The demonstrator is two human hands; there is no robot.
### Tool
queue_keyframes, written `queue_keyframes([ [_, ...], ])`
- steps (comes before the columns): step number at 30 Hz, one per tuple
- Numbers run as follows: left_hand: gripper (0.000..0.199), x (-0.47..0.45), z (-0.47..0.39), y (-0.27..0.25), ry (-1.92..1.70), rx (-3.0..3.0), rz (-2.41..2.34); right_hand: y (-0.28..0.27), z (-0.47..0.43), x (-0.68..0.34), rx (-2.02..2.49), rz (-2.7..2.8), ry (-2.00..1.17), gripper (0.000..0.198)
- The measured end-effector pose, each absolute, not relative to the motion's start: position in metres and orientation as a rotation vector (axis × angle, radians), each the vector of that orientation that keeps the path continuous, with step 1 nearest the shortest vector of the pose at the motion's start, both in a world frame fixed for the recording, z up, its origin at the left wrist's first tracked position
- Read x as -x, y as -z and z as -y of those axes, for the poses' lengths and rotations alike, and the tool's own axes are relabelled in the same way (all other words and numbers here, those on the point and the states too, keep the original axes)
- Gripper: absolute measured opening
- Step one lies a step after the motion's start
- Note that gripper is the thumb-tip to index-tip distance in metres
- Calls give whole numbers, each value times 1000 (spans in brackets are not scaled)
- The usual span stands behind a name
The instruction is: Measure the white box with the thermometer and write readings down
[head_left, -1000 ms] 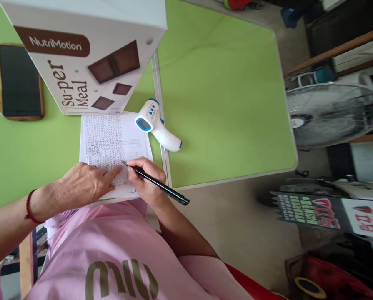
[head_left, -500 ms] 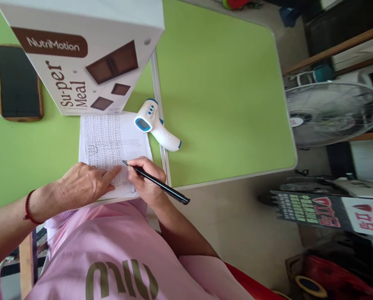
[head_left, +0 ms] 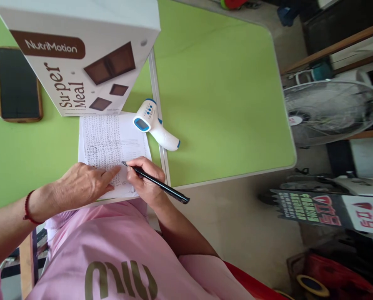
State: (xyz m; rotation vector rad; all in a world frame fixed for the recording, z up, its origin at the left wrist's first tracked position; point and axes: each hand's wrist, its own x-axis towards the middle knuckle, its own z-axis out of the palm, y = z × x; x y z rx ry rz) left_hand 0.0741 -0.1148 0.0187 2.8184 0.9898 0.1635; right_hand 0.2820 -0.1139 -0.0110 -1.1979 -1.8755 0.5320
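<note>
The desk (head_left: 224,91) filled the upper left and centre of the frame, green and pale-edged. On it a box (head_left: 80,58) stood at upper left, its near bottom edge meeting the far end of the paper (head_left: 133,148), which lay centre-left, dense with handwriting. The left hand (head_left: 83,183) rested on the paper's near left part, its fingers loosely bent and gripping nothing visible, the index stretched out to just beside the pen tip. The right hand (head_left: 148,179) had its fingers pinched around the pen near the point. The phone (head_left: 18,83) lay left of the box, and the thermometer (head_left: 155,127) rested partly on the paper's upper right corner. The pen (head_left: 161,184) was just below the frame's middle, tilted over the paper's lower right; its long axis ran diagonally, tip to upper left, butt end to lower right. Whether the tip touched the paper could not be told. The step in hand looked like writing or following a line; the next move seemed to call for a steady tip, with the left hand keeping the paper flat.
</note>
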Motion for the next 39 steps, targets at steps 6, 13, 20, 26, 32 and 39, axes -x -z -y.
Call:
queue_keyframes([
  [6,32,-74,114,-19,-150,-2835,-994,11,114,-282,1210,1878,-543,8],
  [13,31,-74,114,-19,-181,-2833,-983,12,115,-283,1190,1901,-507,10],
  [20,35,-72,115,-18,-209,-2854,-966,12,117,-283,1249,1759,-573,9],
  [26,34,-72,114,-19,-208,-2878,-972,12,117,-280,1248,1756,-526,9],
  [32,35,-72,116,-14,-266,-2885,-953,12,116,-281,1234,1781,-544,9],
  [39,35,-71,115,-18,-176,-2864,-969,10,116,-283,1273,1771,-545,9],
])
